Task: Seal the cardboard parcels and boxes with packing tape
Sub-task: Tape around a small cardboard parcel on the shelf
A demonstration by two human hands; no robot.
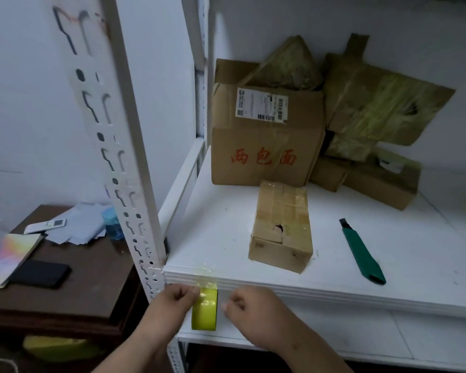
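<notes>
Your view is dim and flat, softly blurred throughout; straight lines bow toward the edges, with faint shadows.

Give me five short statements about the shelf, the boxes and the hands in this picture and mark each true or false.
1. The green utility knife lies on the white shelf, to the right of the small taped box. True.
2. The large box with red characters stands in front of the small taped box. False: it stands behind it, nearer the wall.
3. The yellow tape roll is at the shelf's front edge, between the two hands. True.
4. The right hand holds the utility knife. False: the knife lies untouched.
5. The left hand rests on the dark phone. False: it is at the tape roll.
</notes>
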